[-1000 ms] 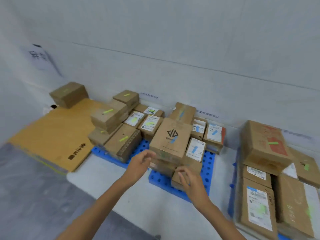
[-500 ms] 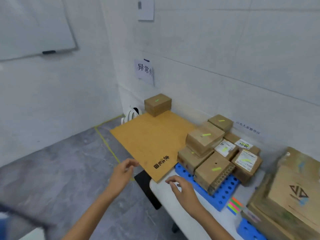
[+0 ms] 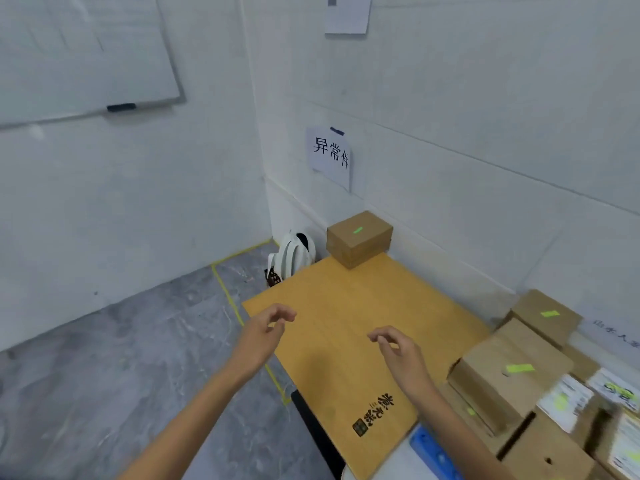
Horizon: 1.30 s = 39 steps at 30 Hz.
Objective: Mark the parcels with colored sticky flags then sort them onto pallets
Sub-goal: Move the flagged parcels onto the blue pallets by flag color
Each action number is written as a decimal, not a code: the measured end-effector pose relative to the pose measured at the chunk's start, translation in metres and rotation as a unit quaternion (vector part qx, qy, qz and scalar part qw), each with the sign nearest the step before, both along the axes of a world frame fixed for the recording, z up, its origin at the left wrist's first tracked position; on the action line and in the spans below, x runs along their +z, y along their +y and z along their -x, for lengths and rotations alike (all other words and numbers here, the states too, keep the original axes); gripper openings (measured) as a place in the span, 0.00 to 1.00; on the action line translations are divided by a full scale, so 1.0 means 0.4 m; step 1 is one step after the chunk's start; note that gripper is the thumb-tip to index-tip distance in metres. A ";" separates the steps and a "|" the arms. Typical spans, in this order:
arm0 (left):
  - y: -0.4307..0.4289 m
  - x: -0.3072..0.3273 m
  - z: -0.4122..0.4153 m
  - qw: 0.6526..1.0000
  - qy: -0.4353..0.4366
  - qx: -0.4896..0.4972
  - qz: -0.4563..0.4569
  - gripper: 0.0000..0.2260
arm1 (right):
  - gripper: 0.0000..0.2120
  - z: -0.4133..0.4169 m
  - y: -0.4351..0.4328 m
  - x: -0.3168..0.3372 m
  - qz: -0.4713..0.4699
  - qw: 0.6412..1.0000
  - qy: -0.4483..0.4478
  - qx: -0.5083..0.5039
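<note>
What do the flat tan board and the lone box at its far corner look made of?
The board is probably wood or fibreboard: smooth matte tan face, black printing. The lone box looks like matte brown cardboard, with a green flag on top.

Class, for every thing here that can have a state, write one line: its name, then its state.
Left hand, open, holding nothing.
Right hand, open, holding nothing.
Lone parcel, closed, green-flagged, on the board's far corner.
Wooden board, lying flat.
Stacked parcel, closed, green-flagged.
</note>
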State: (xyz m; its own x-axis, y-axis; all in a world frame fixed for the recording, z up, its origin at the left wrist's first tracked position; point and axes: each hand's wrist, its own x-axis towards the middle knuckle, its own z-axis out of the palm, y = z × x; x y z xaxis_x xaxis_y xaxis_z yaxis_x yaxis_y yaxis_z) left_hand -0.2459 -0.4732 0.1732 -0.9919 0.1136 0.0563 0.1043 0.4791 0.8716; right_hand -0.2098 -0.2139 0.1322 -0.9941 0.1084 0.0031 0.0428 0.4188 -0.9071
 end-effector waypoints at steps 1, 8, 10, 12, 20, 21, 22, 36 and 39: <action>0.007 0.006 0.063 1.000 -0.001 -0.009 0.003 0.14 | 0.10 0.054 0.003 -0.002 0.005 1.000 0.002 -0.015; 0.078 0.052 0.480 0.998 -0.020 -0.060 0.012 0.13 | 0.14 0.376 0.054 -0.030 0.025 0.993 0.020 -0.117; 0.085 0.037 0.565 0.997 -0.027 -0.067 0.009 0.13 | 0.15 0.445 0.059 -0.037 0.028 0.991 0.002 -0.132; 0.093 0.015 0.649 0.995 -0.041 -0.089 0.007 0.14 | 0.14 0.512 0.061 -0.041 0.026 0.989 -0.010 -0.142; 0.232 -0.103 1.131 0.984 -0.064 -0.151 0.064 0.11 | 0.10 0.841 0.088 -0.106 0.053 0.969 -0.116 -0.213; 0.254 -0.119 1.179 0.982 -0.072 -0.158 0.073 0.12 | 0.12 0.881 0.084 -0.118 0.064 0.963 -0.143 -0.221; 0.273 -0.137 1.219 0.979 -0.089 -0.164 0.081 0.16 | 0.14 0.919 0.079 -0.131 0.077 0.955 -0.176 -0.228; 0.286 -0.396 1.272 0.949 -0.238 -0.167 0.124 0.16 | 0.17 0.999 -0.049 -0.269 0.157 0.889 -0.221 -0.369; 0.282 -0.385 1.212 0.912 -0.328 -0.217 0.118 0.17 | 0.21 0.912 -0.069 -0.274 0.182 0.875 -0.263 -0.364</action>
